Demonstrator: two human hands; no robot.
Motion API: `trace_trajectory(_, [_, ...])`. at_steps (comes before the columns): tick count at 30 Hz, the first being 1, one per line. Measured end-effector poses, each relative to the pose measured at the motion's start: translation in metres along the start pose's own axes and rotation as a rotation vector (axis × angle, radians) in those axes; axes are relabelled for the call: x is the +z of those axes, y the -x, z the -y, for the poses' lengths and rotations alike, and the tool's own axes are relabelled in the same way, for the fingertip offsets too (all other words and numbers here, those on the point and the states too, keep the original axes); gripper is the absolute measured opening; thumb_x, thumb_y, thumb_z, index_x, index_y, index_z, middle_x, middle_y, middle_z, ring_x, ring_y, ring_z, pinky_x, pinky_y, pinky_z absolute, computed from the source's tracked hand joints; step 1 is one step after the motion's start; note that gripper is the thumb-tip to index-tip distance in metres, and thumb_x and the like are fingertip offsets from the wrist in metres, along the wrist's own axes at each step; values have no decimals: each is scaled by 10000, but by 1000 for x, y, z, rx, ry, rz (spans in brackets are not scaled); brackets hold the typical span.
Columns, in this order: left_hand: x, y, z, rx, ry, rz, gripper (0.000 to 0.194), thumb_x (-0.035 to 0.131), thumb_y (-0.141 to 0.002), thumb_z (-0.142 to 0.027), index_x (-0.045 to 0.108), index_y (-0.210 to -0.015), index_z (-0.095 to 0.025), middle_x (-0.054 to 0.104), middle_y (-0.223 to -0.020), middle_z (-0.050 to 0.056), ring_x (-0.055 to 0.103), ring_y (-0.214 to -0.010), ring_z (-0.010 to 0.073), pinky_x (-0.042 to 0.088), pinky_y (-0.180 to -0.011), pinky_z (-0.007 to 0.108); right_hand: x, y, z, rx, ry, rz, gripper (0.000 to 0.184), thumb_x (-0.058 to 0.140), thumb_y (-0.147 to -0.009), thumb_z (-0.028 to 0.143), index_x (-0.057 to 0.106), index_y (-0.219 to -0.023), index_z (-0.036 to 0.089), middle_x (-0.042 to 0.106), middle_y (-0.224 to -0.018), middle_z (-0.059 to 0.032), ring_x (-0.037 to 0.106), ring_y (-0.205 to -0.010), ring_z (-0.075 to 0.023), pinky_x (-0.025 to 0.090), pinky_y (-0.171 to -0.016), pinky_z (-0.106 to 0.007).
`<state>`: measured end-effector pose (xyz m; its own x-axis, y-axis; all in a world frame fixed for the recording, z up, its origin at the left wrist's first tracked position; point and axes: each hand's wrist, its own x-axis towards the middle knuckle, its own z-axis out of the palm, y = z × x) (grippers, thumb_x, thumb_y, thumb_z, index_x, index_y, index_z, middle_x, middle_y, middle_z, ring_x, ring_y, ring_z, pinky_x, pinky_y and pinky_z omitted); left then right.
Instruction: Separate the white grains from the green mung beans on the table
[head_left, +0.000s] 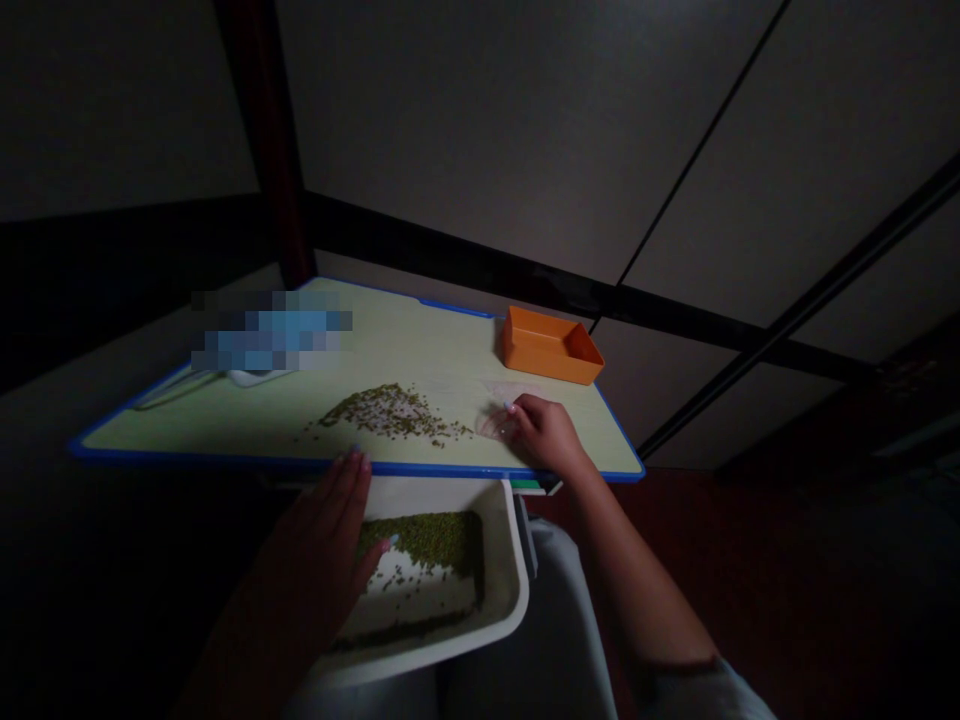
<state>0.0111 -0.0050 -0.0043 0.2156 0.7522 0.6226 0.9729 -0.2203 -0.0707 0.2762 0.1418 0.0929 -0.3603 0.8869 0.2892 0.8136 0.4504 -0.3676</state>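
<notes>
Small green grains (390, 410) lie in a loose pile on the pale, blue-edged table top (397, 330). Below the table's front edge, a white tub (517, 600) holds more of these grains, heaped at its far side. My left hand (341, 520) is open, fingers stretched towards the table edge and thumb apart over the tub. To the right of the pile, my right hand (547, 432) is low over the table, its fingers curled and pinched together. What they hold, if anything, is too small to make out. A faint pinkish mark or shadow shows beside its fingertips.
An orange open box (544, 345) stands at the back right of the table. At the left is a blurred-out blue object (274, 335) with a cable (172, 388) leading from it. Dark-trimmed panels (465, 130) rise behind the table.
</notes>
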Motion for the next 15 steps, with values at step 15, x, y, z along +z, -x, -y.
trace_trajectory(15, [-7,-1,3,28,-108,63,801,309,-893,-548,131,-1493,-48,431,-1472,238,449,-1349,339,452,-1018,479,13,5,-4,153,87,-147,270,432,-958,350,663,-999,215,732,-872,-65,631,-748,-180,322,-621,-245])
